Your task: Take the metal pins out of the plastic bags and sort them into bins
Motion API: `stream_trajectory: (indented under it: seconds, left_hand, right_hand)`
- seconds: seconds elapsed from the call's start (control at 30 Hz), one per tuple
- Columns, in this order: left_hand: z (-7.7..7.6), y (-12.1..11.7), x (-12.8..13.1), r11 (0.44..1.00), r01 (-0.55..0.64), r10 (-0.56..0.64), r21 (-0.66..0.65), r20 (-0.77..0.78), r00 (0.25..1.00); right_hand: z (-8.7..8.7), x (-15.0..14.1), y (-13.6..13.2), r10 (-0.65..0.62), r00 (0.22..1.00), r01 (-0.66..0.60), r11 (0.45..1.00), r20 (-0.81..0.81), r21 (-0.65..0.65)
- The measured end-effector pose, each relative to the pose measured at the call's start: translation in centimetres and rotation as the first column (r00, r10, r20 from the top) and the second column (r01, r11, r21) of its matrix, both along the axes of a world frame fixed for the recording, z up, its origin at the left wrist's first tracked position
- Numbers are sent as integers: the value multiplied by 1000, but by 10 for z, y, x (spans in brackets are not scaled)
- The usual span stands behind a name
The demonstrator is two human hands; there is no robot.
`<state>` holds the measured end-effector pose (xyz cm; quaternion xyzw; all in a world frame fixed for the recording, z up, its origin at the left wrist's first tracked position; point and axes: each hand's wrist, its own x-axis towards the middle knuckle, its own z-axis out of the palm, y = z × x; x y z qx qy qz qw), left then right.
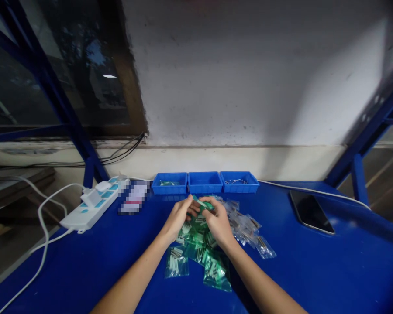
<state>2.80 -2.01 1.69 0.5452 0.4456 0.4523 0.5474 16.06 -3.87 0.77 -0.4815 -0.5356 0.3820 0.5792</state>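
Note:
Between my two hands, a small green plastic bag (200, 202) is held up just above a pile of similar bags. My left hand (180, 216) pinches its left side with thumb and fingers. At its right side, my right hand (218, 220) has its thumb and fingers closed on the same bag. Below them lie several green-tinted bags (216, 270) with pale strips and small dark pieces inside. One clear bag (177, 261) rests at the pile's lower left. Several clear bags (249, 226) with thin brownish pieces lie right of my right hand.
Three blue bins stand along the back: the left bin (169, 189) holds green bags, the middle bin (205, 188) shows its bare inside, the right bin (239, 188) has thin metal pieces. A white power strip (91, 209) with cables is left, a phone (311, 212) right.

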Motion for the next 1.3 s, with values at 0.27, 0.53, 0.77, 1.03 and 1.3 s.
stream_trajectory:
  seconds: [0.27,0.53,0.77,1.03,1.3]
  left_hand:
    - [1,0,-1,994,-67,68,-84,12,998]
    - [2,3,-6,957,-190,209,221,-64,976]
    - [4,-1,-6,768,-18,280,640,-311,908]
    - [-3,-4,-3,696,180,249,695,-469,847]
    - [-1,-3,2,924,35,65,381,-248,967]
  right_hand:
    - [-11,0,5,-24,985,-15,975,172,224]
    - [-4,-3,0,14,1000,-14,1000,-3,20]
    - [5,4,4,-13,979,-37,971,-205,-237]
    - [2,4,5,-49,980,42,998,-193,-42]
    - [1,4,5,-66,998,68,995,-16,75]
